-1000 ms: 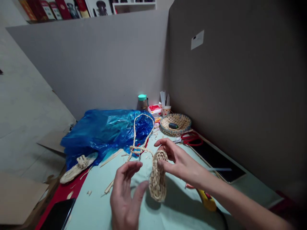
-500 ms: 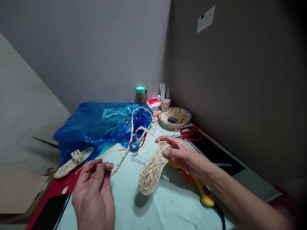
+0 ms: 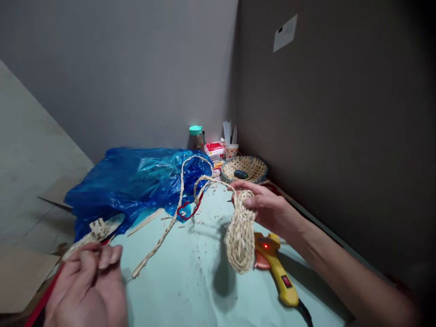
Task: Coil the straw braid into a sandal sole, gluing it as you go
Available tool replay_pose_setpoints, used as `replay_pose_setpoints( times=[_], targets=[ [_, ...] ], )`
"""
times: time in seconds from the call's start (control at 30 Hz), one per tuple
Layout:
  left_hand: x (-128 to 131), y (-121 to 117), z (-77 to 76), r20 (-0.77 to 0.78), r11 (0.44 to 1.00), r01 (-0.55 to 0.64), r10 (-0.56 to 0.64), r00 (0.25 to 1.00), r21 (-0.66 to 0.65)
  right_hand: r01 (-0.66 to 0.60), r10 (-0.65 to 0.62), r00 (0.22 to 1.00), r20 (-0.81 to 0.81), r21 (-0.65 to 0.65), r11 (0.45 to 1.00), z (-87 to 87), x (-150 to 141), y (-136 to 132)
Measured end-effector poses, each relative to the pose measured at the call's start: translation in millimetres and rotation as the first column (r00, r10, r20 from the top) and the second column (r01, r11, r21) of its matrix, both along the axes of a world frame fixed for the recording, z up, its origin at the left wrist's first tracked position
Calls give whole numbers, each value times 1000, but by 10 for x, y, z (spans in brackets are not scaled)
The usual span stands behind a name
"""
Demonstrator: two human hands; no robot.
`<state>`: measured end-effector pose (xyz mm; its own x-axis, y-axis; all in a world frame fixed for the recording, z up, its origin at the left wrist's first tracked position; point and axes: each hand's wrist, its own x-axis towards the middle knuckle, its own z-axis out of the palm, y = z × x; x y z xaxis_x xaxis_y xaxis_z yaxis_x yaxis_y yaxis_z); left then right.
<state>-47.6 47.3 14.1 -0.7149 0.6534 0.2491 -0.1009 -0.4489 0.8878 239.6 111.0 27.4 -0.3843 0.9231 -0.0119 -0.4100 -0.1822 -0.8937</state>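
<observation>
My right hand (image 3: 265,206) grips the narrow end of a sole-shaped piece of coiled straw braid (image 3: 241,240), held above the table. From its top a loose braided straw cord (image 3: 182,181) loops over the blue plastic bag and back, its cut end lying on the table to the left. My left hand (image 3: 90,281) is at the lower left, fingers curled and thumb pressed in; whatever they may pinch is hidden. Just beyond it lies a woven straw slipper (image 3: 102,229). Under my right forearm rests a yellow hot glue gun (image 3: 277,270) with its red light lit.
A blue plastic bag (image 3: 129,181) fills the back left. Toward the back corner stand a jar with a turquoise lid (image 3: 195,131), a tissue pack (image 3: 215,149), a paper cup (image 3: 232,151) and a woven basket (image 3: 259,170). Red yarn (image 3: 185,218) and straw scraps lie on the table.
My left hand has drawn back down and left, away from the cord, whose end now lies visible. My right hand has shifted right with the straw sole, now hanging more upright; the glue gun shows more.
</observation>
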Motion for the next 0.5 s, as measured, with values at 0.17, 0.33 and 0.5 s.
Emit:
replay_pose_setpoints(
  times=[0.17, 0.33, 0.5],
  targets=[
    [433, -91, -100, 58, 895, 375, -373, 926, -239, -120, 120, 992, -37, 15, 993, -111, -84, -10],
    [622, -183, -234, -106, 720, 581, -658, 745, -380, -188, 189, 978, -86, 19, 982, -189, -129, -92],
    [604, -109, -196, -380, 729, 557, -683, 624, -397, -239, 243, 967, -77, 59, 969, -197, -83, -134]
  ],
)
